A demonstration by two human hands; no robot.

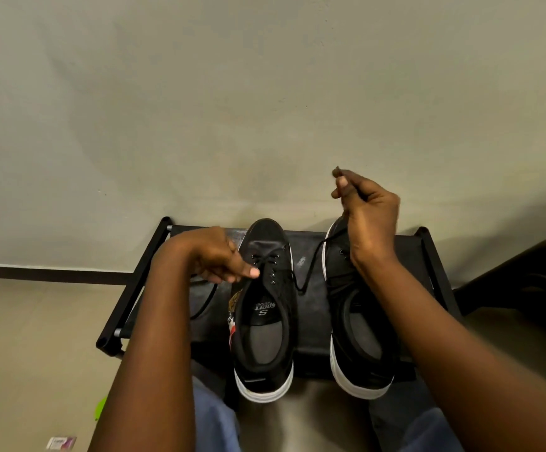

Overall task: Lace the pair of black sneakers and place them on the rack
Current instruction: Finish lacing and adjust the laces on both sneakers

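Observation:
Two black sneakers with white soles stand side by side on the black rack point(311, 321), toes toward the wall. The left sneaker point(265, 308) has a black lace point(311, 269) threaded through its front eyelets. My right hand point(368, 213) is raised above the right sneaker point(359, 337) and pinches the end of this lace, which runs down slack to the rack top beside the left shoe. My left hand point(219, 259) rests at the left sneaker's eyelets, thumb and fingers curled on the lace's other strand, which trails left behind my forearm.
The rack stands against a pale wall point(265, 109) with a dark skirting strip point(46, 274). A dark object point(526, 275) sits to the rack's right. A green item point(101, 406) and a small packet point(61, 443) lie on the floor at lower left. My knees are below the rack.

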